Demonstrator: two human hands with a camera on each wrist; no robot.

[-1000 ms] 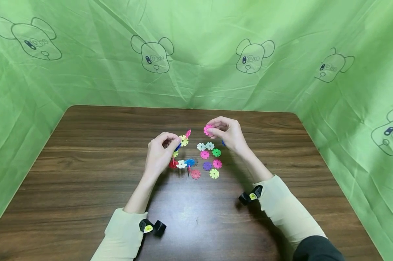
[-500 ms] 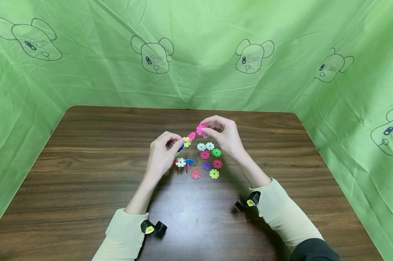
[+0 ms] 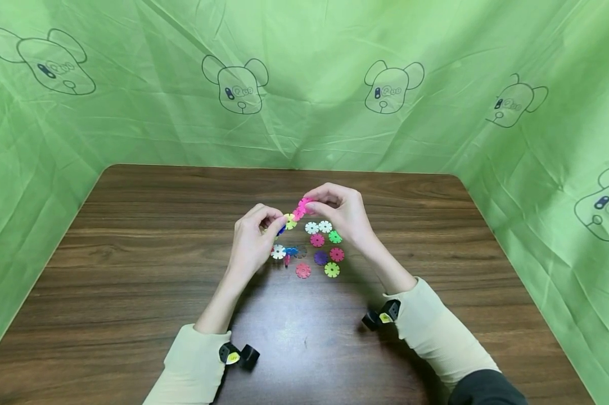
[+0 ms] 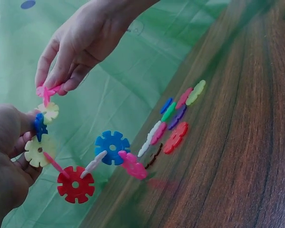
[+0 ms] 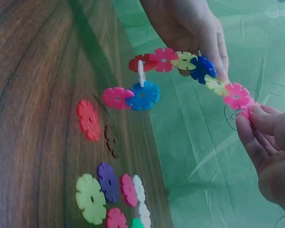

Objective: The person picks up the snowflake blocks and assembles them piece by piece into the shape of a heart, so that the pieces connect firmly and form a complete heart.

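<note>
My left hand [image 3: 251,239] pinches a chain of notched plastic snowflake discs near its dark blue disc [image 5: 203,69], above the table. The chain curves from a pink disc [image 5: 118,98] through a blue disc [image 4: 107,142], a white one, a red disc [image 4: 76,190], and pink and yellow ones. At its other end, beyond a pale yellow disc [image 3: 290,223], sits a pink disc [image 5: 236,96]. Between thumb and fingers my right hand [image 3: 343,214] holds another pink disc [image 5: 247,110] against that end disc. Fingertips partly hide where these two meet.
Loose discs lie flat on the brown wooden table [image 3: 147,270], among them white [image 3: 325,226], green [image 3: 335,237], purple [image 3: 321,257], yellow-green [image 3: 332,270] and red [image 3: 303,270]. A clear brownish disc [image 5: 112,141] lies near them. Green cloth [image 3: 304,135] surrounds the table's back and sides.
My right hand has moved left with its pink disc, bringing it against the chain's end disc. My left hand has shifted slightly right, and the chain with it.
</note>
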